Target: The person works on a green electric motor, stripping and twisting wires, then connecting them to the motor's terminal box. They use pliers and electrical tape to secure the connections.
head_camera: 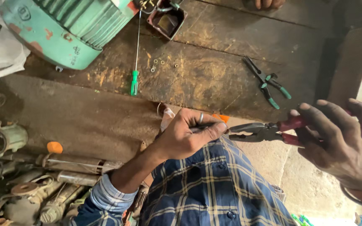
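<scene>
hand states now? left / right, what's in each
Left hand: closed, pinching something small at the plier tips; what it is cannot be told.
Right hand: closed loosely on the red-handled metal pliers.

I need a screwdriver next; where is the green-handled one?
In the head view, the green-handled screwdriver lies on the wooden bench, upper left of centre, between the green motor and small washers.

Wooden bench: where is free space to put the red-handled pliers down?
Bare wood lies between the green screwdriver and the green-handled pliers, below the small washers. Crowded: the green motor corner and the parts pile at lower left.
</scene>
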